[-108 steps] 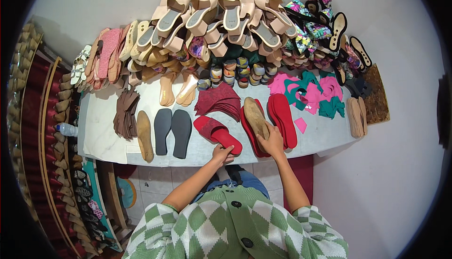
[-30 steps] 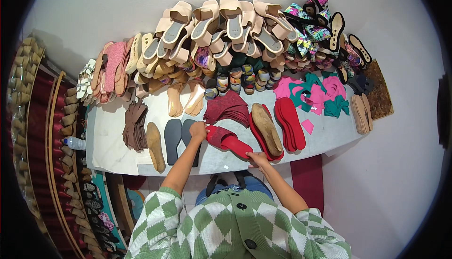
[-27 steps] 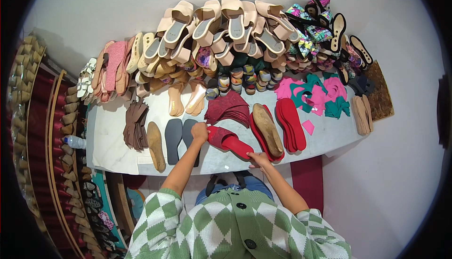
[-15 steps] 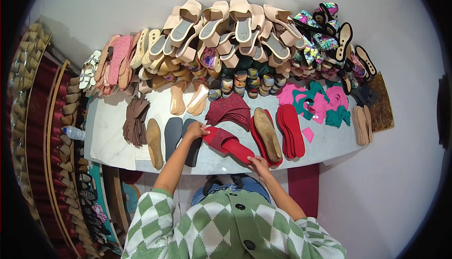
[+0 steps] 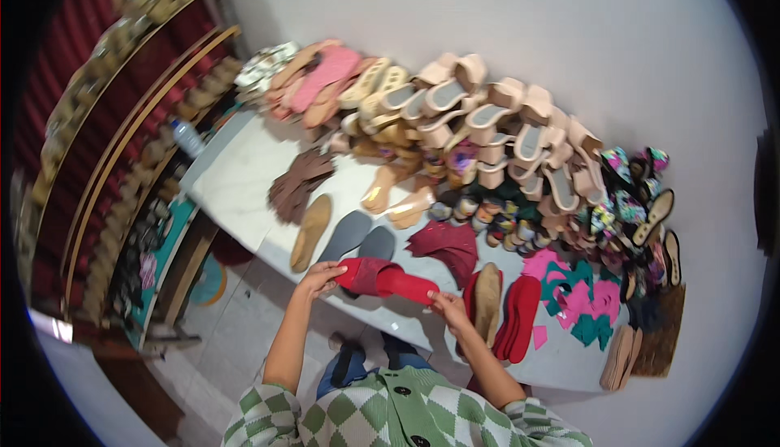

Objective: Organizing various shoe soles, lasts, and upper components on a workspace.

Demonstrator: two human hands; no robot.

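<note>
A red slide sandal with a dark red patterned strap stretches between my two hands, above the table's front edge. My left hand is closed on its toe end. Its heel end is gripped by my right hand. Behind the sandal lie grey soles, partly covered by it. A stack of dark red strap pieces sits beyond. To the right of my right hand are a brown shoe last on red soles and a stack of red soles.
Beige heeled sandals are heaped along the wall. Brown strips and another shoe last lie at left. Pink and green scraps lie at right. Shelves of shoe lasts and a water bottle stand at left.
My view has turned left, so the table appears tilted and more shelving and floor show. Both hands still hold the sandal, which is now more level in the picture.
</note>
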